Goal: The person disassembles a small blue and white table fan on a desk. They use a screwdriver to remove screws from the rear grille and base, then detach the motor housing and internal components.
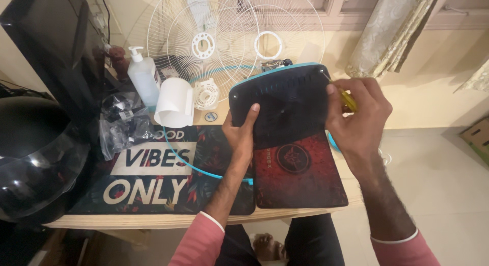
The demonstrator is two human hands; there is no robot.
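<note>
The left hand (240,135) is pressing against the dark back cover (277,100) of a fan part, with the thumb lying flat on the cover and the other fingers going behind its left edge, so the hand is gripping it from the side. The cover is standing tilted on the table, between the two hands, and it has a light blue rim along its top.

The right hand (358,113) is closing around a screwdriver with a yellow handle (348,99). The thin shaft is pointing up and left to a screw hole near the top right corner of the cover; I cannot tell if the tip is sitting inside the hole.

Under the hands a red and black mat (300,177) is lying on the wooden table (153,220). To the left of the left hand a bigger mat with white letters (147,177) is lying, and a light blue ring (188,161) is resting across it. Beyond the hands two white wire fan grilles (224,42) are leaning against the wall. Further left of the left hand a white curved plastic piece (174,102), a pump bottle (142,77) and a plastic bag with dark parts (119,123) are standing near each other. A black helmet (30,154) is lying at the far left.
</note>
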